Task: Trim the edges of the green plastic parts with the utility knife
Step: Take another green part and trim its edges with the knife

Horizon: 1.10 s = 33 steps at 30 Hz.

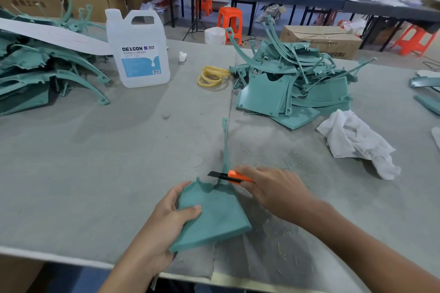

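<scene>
A green plastic part (214, 216) with a wide flat panel and a long thin arm rising away from me sits near the table's front edge. My left hand (166, 214) grips the panel's left side, thumb on top. My right hand (273, 188) grips an orange utility knife (234, 177), whose black blade points left at the base of the thin arm. A heap of green parts (290, 83) lies at the back right. Another heap (35, 71) fills the far left.
A white DEXCON jug (140, 50) stands at the back, with yellow rings (212, 76) beside it. A crumpled white cloth (357, 140) lies at the right. Green shavings (283, 162) dust the grey table (95, 162). Cardboard boxes, orange stools and other tables stand beyond.
</scene>
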{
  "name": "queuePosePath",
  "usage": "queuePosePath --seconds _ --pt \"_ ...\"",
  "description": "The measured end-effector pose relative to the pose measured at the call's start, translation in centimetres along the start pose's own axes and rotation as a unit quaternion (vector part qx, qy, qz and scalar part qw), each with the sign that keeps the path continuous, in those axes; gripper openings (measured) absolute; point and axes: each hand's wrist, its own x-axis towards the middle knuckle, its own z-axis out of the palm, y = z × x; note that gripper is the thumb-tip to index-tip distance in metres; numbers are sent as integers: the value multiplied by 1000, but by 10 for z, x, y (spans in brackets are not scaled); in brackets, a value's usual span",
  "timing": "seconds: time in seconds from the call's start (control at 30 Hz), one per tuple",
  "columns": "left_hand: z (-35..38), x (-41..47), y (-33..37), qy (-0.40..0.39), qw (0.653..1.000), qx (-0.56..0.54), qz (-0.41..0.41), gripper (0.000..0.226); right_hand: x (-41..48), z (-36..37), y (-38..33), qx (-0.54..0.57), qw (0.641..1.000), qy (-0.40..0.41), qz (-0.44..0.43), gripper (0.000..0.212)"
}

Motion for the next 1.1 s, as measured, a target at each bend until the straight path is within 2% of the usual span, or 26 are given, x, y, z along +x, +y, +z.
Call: queuePosePath --seconds 0.17,0.43,0.53,0.67,0.73,0.8,0.87,0.97,1.1 --pt "-1 -2 2 -6 1000 -8 -9 47 31 2 28 -63 995 66 27 36" --pt "1 -4 4 3 1000 -14 -7 47 93 -5 49 -172 971 168 -9 32" --pt "2 -4 4 14 1000 -10 -7 47 95 -3 49 -173 966 193 -9 27" --pt "2 -6 6 17 1000 -1 -12 46 86 1 41 -143 969 197 27 30" --pt "4 -10 7 22 999 23 1 48 77 -1 34 -71 976 200 47 30" --pt "5 -16 8 22 997 67 33 50 66 -5 26 52 976 200 68 26" --pt "6 -26 13 10 989 128 70 51 54 -14 18 220 953 187 94 19" --pt "5 -43 26 -19 966 222 130 56 42 -36 1 469 857 185 107 16" --pt "-1 -64 46 -60 938 292 178 59 28 -57 -10 633 739 200 113 17"
